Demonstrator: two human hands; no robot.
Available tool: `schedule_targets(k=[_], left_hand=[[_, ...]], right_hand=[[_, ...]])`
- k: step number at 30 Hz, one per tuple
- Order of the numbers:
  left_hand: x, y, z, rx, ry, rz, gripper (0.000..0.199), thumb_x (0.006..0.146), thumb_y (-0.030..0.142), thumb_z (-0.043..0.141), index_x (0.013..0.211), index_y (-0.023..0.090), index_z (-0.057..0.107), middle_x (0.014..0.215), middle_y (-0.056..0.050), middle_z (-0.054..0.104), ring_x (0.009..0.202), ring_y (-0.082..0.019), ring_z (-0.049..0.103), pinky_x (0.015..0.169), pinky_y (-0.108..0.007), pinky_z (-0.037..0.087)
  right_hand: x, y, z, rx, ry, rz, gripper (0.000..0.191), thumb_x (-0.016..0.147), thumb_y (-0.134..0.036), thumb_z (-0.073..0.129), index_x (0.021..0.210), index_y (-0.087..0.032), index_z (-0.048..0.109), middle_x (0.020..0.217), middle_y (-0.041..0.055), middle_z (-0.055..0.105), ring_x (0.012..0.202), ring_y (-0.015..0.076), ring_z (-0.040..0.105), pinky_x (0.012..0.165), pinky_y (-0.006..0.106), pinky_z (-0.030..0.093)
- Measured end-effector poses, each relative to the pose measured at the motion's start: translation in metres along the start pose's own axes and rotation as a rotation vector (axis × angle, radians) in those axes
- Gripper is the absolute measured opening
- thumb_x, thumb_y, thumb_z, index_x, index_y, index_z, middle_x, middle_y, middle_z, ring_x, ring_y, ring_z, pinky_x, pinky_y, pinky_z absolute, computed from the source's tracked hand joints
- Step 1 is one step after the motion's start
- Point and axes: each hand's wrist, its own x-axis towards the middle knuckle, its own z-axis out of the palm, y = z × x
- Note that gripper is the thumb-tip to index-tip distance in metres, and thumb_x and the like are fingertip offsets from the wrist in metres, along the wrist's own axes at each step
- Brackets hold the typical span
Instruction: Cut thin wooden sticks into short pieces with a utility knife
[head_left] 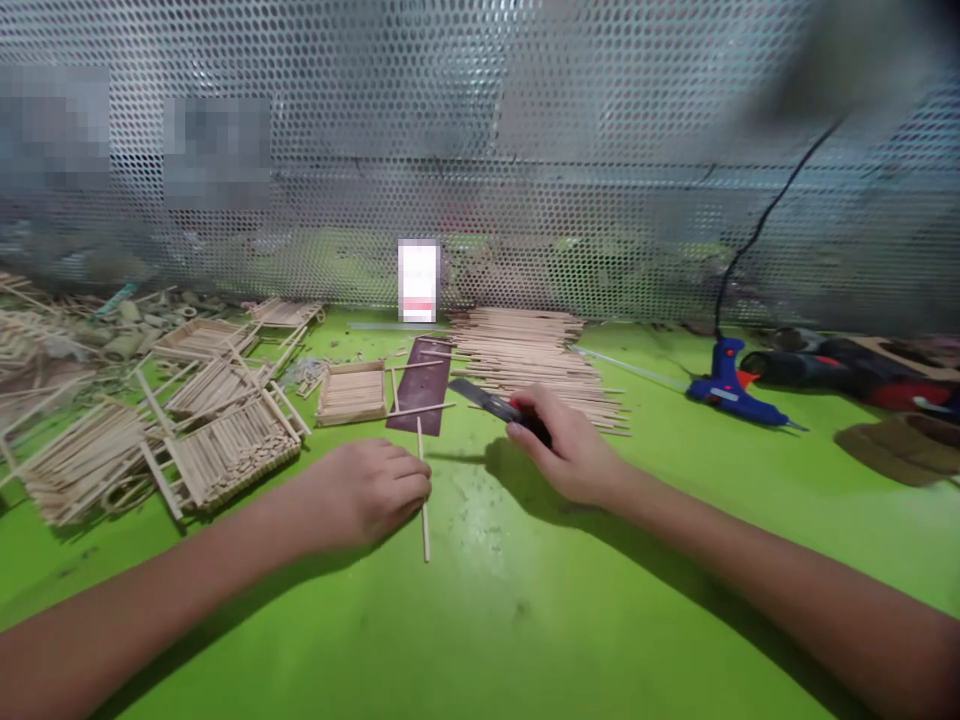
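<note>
My left hand (382,490) is closed, its fingertips on a thin wooden stick (425,535) that points away from me over the green table. My right hand (566,440) grips a dark-handled knife (472,391), its flat grey blade pointing left, raised a little above the table. Beyond the stick lies a dark brown sheet (424,390), with a few sticks across it. A small tray built of sticks (352,392) sits to the left of the sheet. Behind my right hand spreads a big pile of thin sticks (517,345).
Stick-built frames and trays (232,450) crowd the left side, with small tube pieces (124,345) behind. At right lie a blue glue gun (731,390) with a black cord and a brown roll (896,448). A perforated metal screen (570,180) closes off the back.
</note>
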Motion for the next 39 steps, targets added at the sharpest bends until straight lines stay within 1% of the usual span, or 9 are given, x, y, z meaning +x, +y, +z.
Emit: schedule_targets(k=[3,5,8,11,16,20,26,30,39], left_hand=[[-0.009,0.003,0.004,-0.074,0.024,-0.095,0.022,0.103,0.014,0.056,0.112,0.015,0.076,0.116,-0.01,0.08,0.099,-0.021,0.076,0.091,-0.04,0.064],[-0.014,0.003,0.005,-0.105,0.022,-0.114,0.026,0.104,0.016,0.056,0.121,0.018,0.075,0.123,-0.01,0.078,0.107,-0.021,0.075,0.099,-0.042,0.062],[-0.016,0.001,0.007,-0.144,0.03,-0.126,0.025,0.105,0.021,0.057,0.123,0.019,0.076,0.123,-0.008,0.079,0.108,-0.021,0.075,0.101,-0.042,0.061],[-0.014,0.0,0.008,-0.162,0.043,-0.124,0.024,0.106,0.024,0.058,0.12,0.018,0.077,0.121,-0.008,0.079,0.108,-0.022,0.075,0.098,-0.041,0.061],[-0.011,0.002,0.008,-0.155,0.054,-0.105,0.024,0.106,0.022,0.058,0.119,0.018,0.077,0.12,-0.007,0.08,0.111,-0.023,0.075,0.098,-0.041,0.06],[-0.011,0.003,0.007,-0.151,0.055,-0.103,0.023,0.105,0.021,0.058,0.118,0.018,0.078,0.12,-0.007,0.08,0.11,-0.022,0.075,0.097,-0.04,0.06],[-0.01,0.004,0.006,-0.154,0.084,-0.079,0.022,0.106,0.024,0.058,0.114,0.017,0.078,0.116,-0.008,0.081,0.104,-0.022,0.075,0.093,-0.04,0.06],[-0.01,0.004,0.006,-0.164,0.08,-0.084,0.023,0.107,0.025,0.057,0.113,0.016,0.077,0.116,-0.007,0.081,0.104,-0.022,0.075,0.094,-0.04,0.059],[-0.01,0.004,0.006,-0.164,0.075,-0.086,0.021,0.107,0.025,0.058,0.114,0.017,0.077,0.117,-0.006,0.081,0.104,-0.022,0.074,0.094,-0.04,0.056]], right_hand=[[-0.007,-0.017,-0.01,-0.08,-0.092,-0.159,0.021,0.105,-0.031,0.042,0.112,-0.019,0.058,0.097,0.0102,0.068,0.076,0.0231,0.061,0.067,0.037,0.048],[-0.013,-0.03,-0.009,-0.15,-0.224,-0.258,0.021,0.106,-0.026,0.041,0.112,-0.02,0.061,0.092,0.0068,0.069,0.067,0.0194,0.059,0.061,0.033,0.044],[-0.021,-0.047,-0.001,-0.3,-0.329,-0.424,0.016,0.105,-0.022,0.047,0.104,-0.022,0.063,0.085,0.0027,0.068,0.061,0.0171,0.055,0.057,0.032,0.037],[-0.027,-0.058,0.006,-0.332,-0.393,-0.51,0.013,0.1,-0.014,0.051,0.1,-0.021,0.062,0.081,0.0018,0.065,0.068,0.0184,0.057,0.058,0.032,0.036],[-0.033,-0.062,0.009,-0.333,-0.423,-0.519,0.013,0.1,-0.014,0.051,0.104,-0.021,0.061,0.086,0.0034,0.067,0.074,0.0204,0.058,0.062,0.034,0.04],[-0.035,-0.063,0.009,-0.342,-0.42,-0.515,0.011,0.099,-0.014,0.053,0.101,-0.022,0.061,0.084,0.0028,0.067,0.072,0.0207,0.058,0.061,0.035,0.041],[-0.035,-0.067,0.007,-0.354,-0.45,-0.521,0.016,0.095,-0.01,0.051,0.1,-0.023,0.06,0.084,0.002,0.067,0.073,0.0207,0.058,0.061,0.037,0.043],[-0.036,-0.067,0.006,-0.355,-0.482,-0.519,0.015,0.093,-0.009,0.054,0.098,-0.022,0.057,0.084,0.0016,0.065,0.072,0.0202,0.057,0.061,0.036,0.04],[-0.035,-0.069,0.004,-0.336,-0.482,-0.502,0.015,0.093,-0.008,0.054,0.096,-0.022,0.057,0.082,0.0014,0.064,0.071,0.02,0.055,0.06,0.035,0.036]])
